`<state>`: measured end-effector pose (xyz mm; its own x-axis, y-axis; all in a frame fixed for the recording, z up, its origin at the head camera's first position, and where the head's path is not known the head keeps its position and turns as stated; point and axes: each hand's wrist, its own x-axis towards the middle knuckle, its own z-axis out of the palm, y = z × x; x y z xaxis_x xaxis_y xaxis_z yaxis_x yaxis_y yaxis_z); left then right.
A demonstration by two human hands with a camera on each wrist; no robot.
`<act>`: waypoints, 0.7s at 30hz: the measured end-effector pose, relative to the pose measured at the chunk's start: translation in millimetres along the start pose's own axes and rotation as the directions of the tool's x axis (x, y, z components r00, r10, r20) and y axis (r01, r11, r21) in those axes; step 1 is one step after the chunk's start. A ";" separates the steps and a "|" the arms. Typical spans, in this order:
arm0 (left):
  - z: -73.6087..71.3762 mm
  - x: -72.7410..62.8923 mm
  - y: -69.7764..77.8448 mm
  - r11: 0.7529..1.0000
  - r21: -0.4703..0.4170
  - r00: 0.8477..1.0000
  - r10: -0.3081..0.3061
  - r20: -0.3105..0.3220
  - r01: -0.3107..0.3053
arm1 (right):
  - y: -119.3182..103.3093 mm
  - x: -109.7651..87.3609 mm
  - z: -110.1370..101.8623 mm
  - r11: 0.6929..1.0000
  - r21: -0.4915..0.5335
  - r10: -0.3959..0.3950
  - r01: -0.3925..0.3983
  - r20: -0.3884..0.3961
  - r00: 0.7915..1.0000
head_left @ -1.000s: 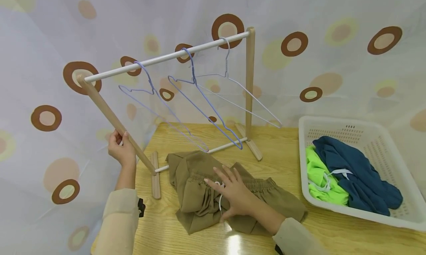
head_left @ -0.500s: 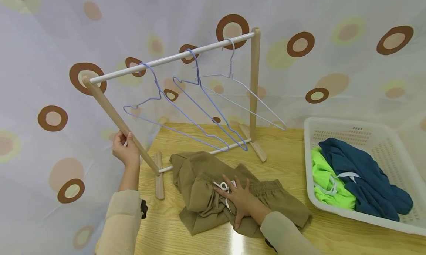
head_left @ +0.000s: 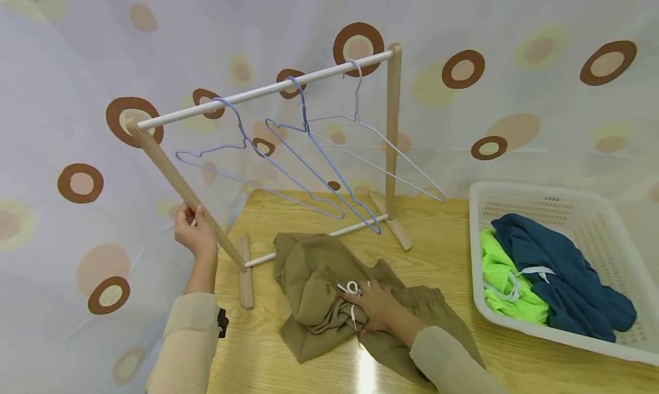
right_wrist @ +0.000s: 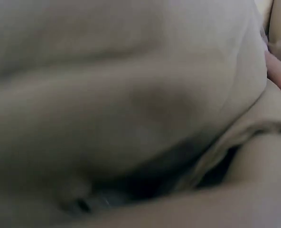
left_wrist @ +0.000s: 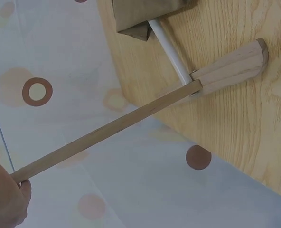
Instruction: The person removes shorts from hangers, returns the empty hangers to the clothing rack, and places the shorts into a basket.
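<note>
On the table lie brown shorts (head_left: 314, 291), crumpled, with a gathered waistband and a white drawstring. My right hand (head_left: 381, 308) grips their cloth beside the drawstring, its fingertips partly sunk in the folds. In the right wrist view blurred brown fabric (right_wrist: 131, 85) fills most of the picture. My left hand (head_left: 195, 231) holds the left wooden post of a small clothes rack (head_left: 167, 168) between thumb and fingers. The left wrist view shows that left hand (left_wrist: 5, 197) at the post (left_wrist: 107, 130). From the rack's white bar (head_left: 262, 91) hang two blue wire hangers (head_left: 329, 156) and a pale one (head_left: 401, 156).
To the right stands a white plastic basket (head_left: 476, 251) holding a dark blue garment (head_left: 566, 279) and a lime green one (head_left: 509, 297) with white drawstrings. Behind the table hangs a pale curtain (head_left: 443, 16) with circle patterns. The rack's feet (head_left: 246, 279) rest on the wooden table.
My right hand has come down onto the shorts and bunched the cloth, shifting them a little right. The leftmost blue hanger has swung. My left hand stays on the post.
</note>
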<state>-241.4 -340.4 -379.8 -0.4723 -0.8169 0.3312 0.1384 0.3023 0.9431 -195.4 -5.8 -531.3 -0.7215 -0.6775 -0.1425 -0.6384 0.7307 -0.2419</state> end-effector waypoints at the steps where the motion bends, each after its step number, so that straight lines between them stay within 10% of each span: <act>1: 0.2 -0.5 0.0 1.000 -0.003 1.000 -0.002 0.000 0.002 | 0.2 -2.6 -0.5 1.000 0.008 0.006 -0.005 -0.010 1.000; 11: 1.6 -11.4 -3.3 0.998 -0.052 1.000 -0.023 0.009 0.023 | 5.5 -23.5 7.8 0.995 0.099 0.031 -0.018 -0.131 0.991; 21: 4.3 -54.4 -27.1 0.999 -0.035 1.000 -0.006 -0.009 0.006 | 14.9 -44.1 12.3 0.971 0.238 0.048 0.023 -0.286 0.957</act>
<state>-223.2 -302.1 -423.4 -0.4655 -0.8228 0.3259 0.1662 0.2804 0.9454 -169.8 33.9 -540.5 -0.7978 -0.5894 0.1270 -0.5724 0.6742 -0.4667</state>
